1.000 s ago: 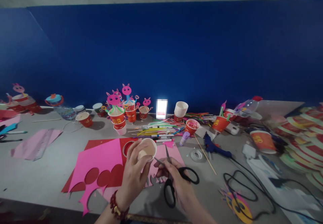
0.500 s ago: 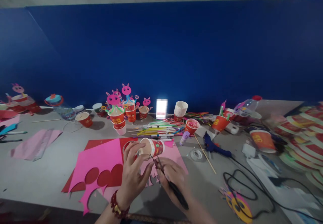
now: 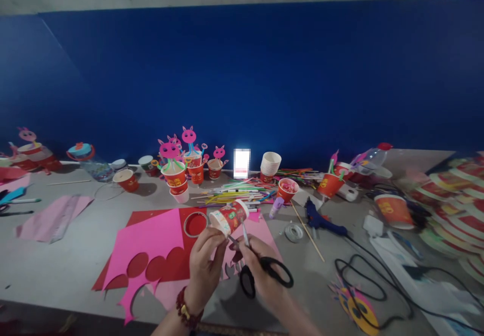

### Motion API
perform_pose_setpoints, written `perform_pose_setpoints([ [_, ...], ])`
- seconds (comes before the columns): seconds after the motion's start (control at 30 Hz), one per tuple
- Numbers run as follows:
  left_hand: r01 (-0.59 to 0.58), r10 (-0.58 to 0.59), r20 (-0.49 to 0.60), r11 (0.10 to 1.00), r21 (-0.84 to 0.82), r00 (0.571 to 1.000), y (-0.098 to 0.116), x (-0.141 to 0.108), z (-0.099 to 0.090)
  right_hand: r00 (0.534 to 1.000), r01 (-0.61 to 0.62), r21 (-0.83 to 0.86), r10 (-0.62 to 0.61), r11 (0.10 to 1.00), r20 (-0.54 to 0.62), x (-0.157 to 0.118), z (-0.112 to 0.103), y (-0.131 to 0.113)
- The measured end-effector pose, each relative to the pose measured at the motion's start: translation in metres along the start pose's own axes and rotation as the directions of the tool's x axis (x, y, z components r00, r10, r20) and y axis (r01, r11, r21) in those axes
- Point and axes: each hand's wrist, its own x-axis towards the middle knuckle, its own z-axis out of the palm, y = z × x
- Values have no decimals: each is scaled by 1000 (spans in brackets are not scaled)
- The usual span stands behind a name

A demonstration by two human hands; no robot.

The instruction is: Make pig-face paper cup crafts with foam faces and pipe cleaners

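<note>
My left hand [image 3: 206, 261] pinches the rim of a red printed paper cup [image 3: 235, 214], which is tilted on its side with its mouth facing left. In my right hand [image 3: 261, 268] is a pair of scissors [image 3: 284, 274] with black handles. The scissor blades stand apart, pointing up by the cup's rim and side; whether they touch the cup I cannot tell. Beneath both hands lie light pink paper [image 3: 264, 235] and a bright pink sheet [image 3: 151, 235] with round cut-outs, on top of red paper [image 3: 177, 270]. A tape ring [image 3: 185, 224] is left of the cup.
Pink animal-faced cup figures [image 3: 176, 174] stand behind, beside many pens [image 3: 238, 196]. To the right are a blue glue gun [image 3: 325, 222] with a looping black cable, a tape roll [image 3: 294, 232], a wooden stick [image 3: 308, 231] and a yellow-eyed cutout [image 3: 359, 311].
The cup has turned and tilted up, with its base now toward the upper right. My left fingers have moved down from its mouth to the rim. The scissors have turned, showing both handle loops.
</note>
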Motion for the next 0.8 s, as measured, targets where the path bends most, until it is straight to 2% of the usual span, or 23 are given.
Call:
perform_pose_setpoints([
  [0.07,105,-108,-16,987,-120,994,-2,-4,5,999,-48,55,48,997,6,-1,2,0],
  [0.13,241,-245,19,936,-257,969,-3,-5,7,1000,11,13,-11,1000,1,-1,3,3],
  [0.2,367,-389,29,839,-402,921,-6,-3,7,990,141,-83,-140,987,11,0,3,7],
  [0.3,502,-572,67,650,-571,817,-10,4,4,949,314,-191,-310,930,54,2,3,11],
  [0.4,552,-630,120,554,-623,767,-8,9,4,933,360,-243,-352,901,77,4,2,13],
  [0.5,547,-654,85,546,-635,752,-2,7,6,950,310,-244,-313,919,28,5,3,16],
  [0.63,568,-687,99,500,-654,720,0,0,11,969,239,-184,-247,953,-21,4,4,21],
  [0.8,567,-737,86,433,-701,670,-5,-3,13,944,326,-231,-330,917,24,6,1,19],
])
